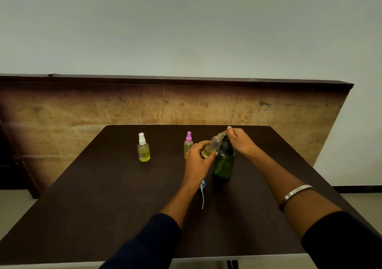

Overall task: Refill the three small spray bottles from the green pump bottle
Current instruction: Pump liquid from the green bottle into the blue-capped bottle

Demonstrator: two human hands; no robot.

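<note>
The green pump bottle (224, 164) stands upright on the dark table (103, 196). My right hand (240, 141) rests on its pump head, fingers curled over the nozzle. My left hand (197, 159) holds an uncapped small bottle (211, 147), tilted, with its open neck up at the pump nozzle; it holds some yellow liquid. Its blue spray cap (202, 188) with dip tube lies on the table near my left wrist. A white-capped spray bottle (143, 148) stands to the left. A pink-capped spray bottle (188, 144) stands just behind my left hand.
A wooden panel wall (186, 105) rises behind the table's far edge. Floor shows beyond the table's left and right edges. A metal bangle (296, 193) sits on my right forearm.
</note>
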